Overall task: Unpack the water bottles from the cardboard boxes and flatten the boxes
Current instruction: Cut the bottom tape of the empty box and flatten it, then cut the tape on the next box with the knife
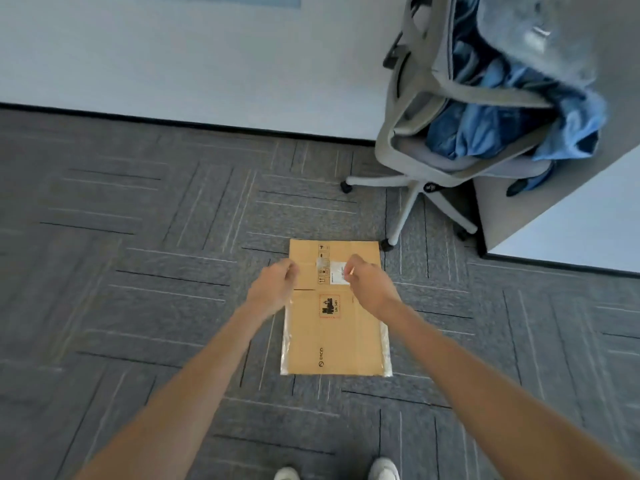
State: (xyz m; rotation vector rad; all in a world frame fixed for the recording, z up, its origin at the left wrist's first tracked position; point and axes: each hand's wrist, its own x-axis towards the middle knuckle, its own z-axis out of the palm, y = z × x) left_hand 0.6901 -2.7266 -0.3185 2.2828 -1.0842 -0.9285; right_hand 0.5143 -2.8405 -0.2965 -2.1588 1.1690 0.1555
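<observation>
Your left hand (273, 289), right hand (370, 289) hung loosely curled, empty | flat brown cardboard box (346, 337) seemed light, stiff | side edges suited gripping

Below me lies grey striped carpet (138, 237), meeting a white wall (173, 64) at a black skirting (173, 121); right, a grey office chair (429, 166) holds blue cloth (491, 129).

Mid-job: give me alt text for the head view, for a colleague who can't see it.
A flattened cardboard box lies on grey carpet, with the person's left hand and right hand above its far half, fingers curled; whether they touch it is unclear. A grey office chair piled with blue clothing stands at the far right.
</observation>
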